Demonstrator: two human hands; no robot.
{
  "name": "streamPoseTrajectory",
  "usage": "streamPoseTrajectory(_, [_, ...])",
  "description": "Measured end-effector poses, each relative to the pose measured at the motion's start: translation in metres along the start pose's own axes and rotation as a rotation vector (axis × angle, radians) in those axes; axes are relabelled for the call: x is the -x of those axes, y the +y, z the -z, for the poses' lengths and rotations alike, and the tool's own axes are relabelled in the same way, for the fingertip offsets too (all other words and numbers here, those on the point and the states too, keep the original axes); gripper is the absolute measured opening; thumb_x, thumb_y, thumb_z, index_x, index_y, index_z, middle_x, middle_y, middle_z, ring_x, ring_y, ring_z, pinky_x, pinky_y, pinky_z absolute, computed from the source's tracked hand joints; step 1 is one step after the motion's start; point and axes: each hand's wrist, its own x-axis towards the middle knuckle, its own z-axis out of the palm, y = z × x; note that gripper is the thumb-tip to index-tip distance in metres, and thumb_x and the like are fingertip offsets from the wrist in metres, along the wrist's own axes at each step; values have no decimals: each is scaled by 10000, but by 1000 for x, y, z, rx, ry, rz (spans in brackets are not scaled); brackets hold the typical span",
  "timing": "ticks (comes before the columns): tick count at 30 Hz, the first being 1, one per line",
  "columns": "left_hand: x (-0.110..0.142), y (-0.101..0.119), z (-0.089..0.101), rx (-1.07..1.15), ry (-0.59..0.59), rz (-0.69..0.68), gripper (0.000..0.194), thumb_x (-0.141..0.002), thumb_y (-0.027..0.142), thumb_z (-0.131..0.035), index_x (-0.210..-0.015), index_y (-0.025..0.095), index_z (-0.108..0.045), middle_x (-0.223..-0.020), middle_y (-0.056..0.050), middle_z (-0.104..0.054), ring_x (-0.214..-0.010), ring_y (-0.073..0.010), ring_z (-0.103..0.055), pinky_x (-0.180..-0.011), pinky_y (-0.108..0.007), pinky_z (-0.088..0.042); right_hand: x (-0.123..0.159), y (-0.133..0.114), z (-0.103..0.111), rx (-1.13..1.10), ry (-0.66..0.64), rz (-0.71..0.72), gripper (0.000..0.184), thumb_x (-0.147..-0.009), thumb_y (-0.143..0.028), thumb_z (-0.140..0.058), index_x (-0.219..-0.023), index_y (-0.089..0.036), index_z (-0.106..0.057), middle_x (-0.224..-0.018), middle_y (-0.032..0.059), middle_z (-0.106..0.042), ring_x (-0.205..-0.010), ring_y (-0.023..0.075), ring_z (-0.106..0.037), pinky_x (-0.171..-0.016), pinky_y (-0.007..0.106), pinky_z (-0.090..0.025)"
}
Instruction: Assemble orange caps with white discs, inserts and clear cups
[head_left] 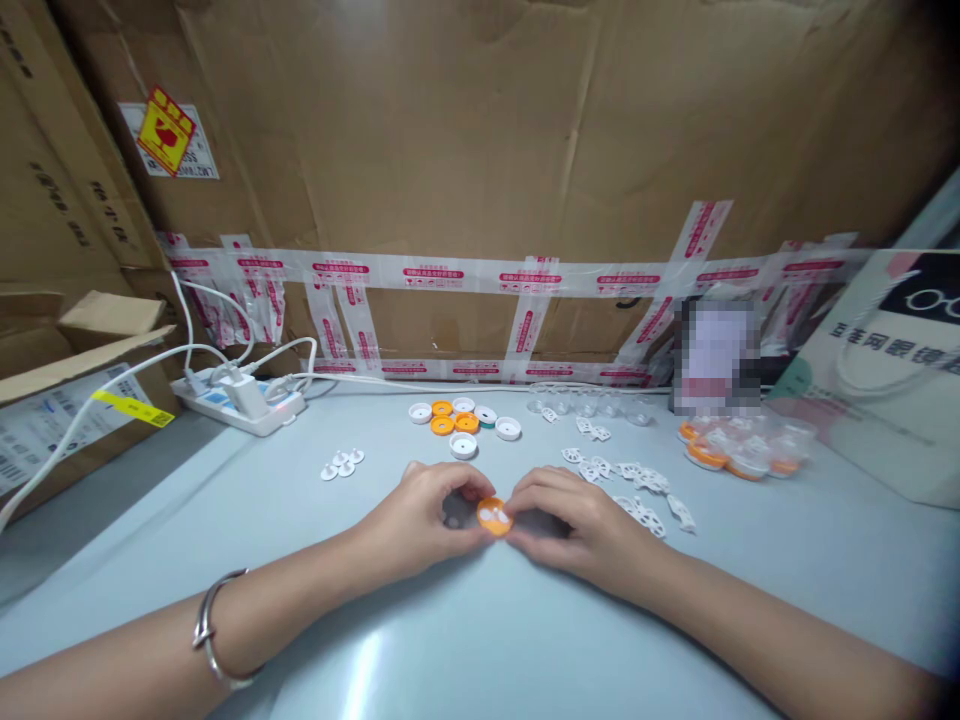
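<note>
Left hand [420,515]: closed lightly, your fingers and thumb pinching one side of a shallow round orange plastic cup [495,529] just above or on the pale grey bench [420,640].
Right hand [600,525]: closed on the cup's opposite side, your fingertips at its rim.
Cup: between your two hands, at the near middle of the bench, with small white pieces [503,517] inside and no clear cover visible on it; how firmly they are seated you cannot tell from here.
Back centre: white and orange round plastic cups [466,423] and one teal-and-white round piece [486,418] sit uncovered in a loose group beyond your hands.
Left side: small white plastic discs with raised stems [345,467] lie loose together.
Right side: white openwork plastic parts [641,476] lie scattered past your right hand, and clear plastic domes [585,405] line up behind them.
Far right: orange-and-white cups under clear covers [706,457] cluster beside the printed bag [885,400], apparently the furthest along.
Progress: judging by the layout, some units look put together, the one you hold looks partly filled, and many cups, discs, openwork parts and domes remain separate.
</note>
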Motion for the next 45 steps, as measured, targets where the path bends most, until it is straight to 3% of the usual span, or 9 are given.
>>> streamPoseTrajectory(3, [-3, 0, 9, -4, 55, -37, 237, -708, 327, -663, -905, 207, -611, -907, 5, -643, -849, -158, -573, -775, -263, -414, 0, -1, 1, -38, -3, -69, 180, -767, -257, -617, -938, -205, -592, -868, 27, -620, -814, 152, -558, -743, 287, -423])
streamPoseTrajectory(8, [-16, -20, 28, -101, 306, 4, 187, -796, 313, -555, -932, 194, -604, -946, -26, -623, -919, -180, -562, -818, -289, -414, -3, -3, 1, -85, -10, -207, 291, -722, -327, -657, -971, -203, -569, -910, 38, -594, -848, 167, -548, -755, 294, -433])
streamPoseTrajectory(13, [-25, -34, 26, -243, 233, 15, 271, -777, 310, -575, -1033, 220, -578, -1039, -42, -590, -953, -206, -544, -833, -326, -400, -4, -6, -1, -100, -44, -295, 408, -674, -387, -690, -1012, -210, -544, -988, 45, -552, -932, 191, -518, -809, 319, -426])
streamPoseTrajectory(20, [-24, -29, 17, -299, 190, -29, 138, -784, 308, -567, -880, 218, -608, -990, -21, -614, -967, -206, -532, -832, -318, -373, -5, -13, -2, -87, -49, -327, 324, -693, -368, -670, -960, -223, -556, -982, 32, -532, -950, 196, -498, -834, 332, -409])
streamPoseTrajectory(25, [-25, -32, 20, -84, 163, -13, 185, -803, 347, -542, -805, 169, -588, -847, -28, -613, -811, -165, -542, -756, -274, -399, -4, -13, -2, -108, -47, -302, 210, -738, -336, -630, -914, -236, -577, -953, 22, -523, -928, 182, -507, -830, 328, -410])
streamPoseTrajectory(30, [-27, -33, 26, 587, 107, 160, 252, -756, 379, -621, -799, 145, -536, -824, -30, -609, -774, -137, -564, -671, -233, -397, -4, -12, -2, -129, -39, -287, 181, -755, -317, -615, -916, -242, -584, -951, 23, -525, -919, 178, -515, -824, 324, -417])
streamPoseTrajectory(34, [-24, -30, 30, 974, -73, 248, 254, -736, 343, -672, -817, 136, -548, -860, -68, -641, -849, -146, -589, -655, -212, -382, -3, -11, -1, -149, -49, -284, 185, -759, -316, -612, -928, -247, -588, -962, 19, -524, -925, 171, -520, -833, 319, -417])
streamPoseTrajectory(38, [-21, -31, 27, 995, -134, 232, 214, -756, 299, -669, -843, 136, -560, -865, -52, -633, -790, -110, -570, -695, -215, -387, -3, -11, -1, -152, -49, -286, 200, -761, -316, -609, -948, -247, -595, -967, 21, -523, -939, 174, -524, -847, 321, -415])
streamPoseTrajectory(45, [-19, -21, 17, 756, -107, 168, 215, -765, 324, -652, -769, 137, -547, -717, 25, -545, -636, -61, -470, -603, -183, -348, -5, -10, -2, -155, -26, -278, 230, -738, -299, -625, -955, -225, -607, -940, 36, -535, -914, 179, -538, -827, 319, -434])
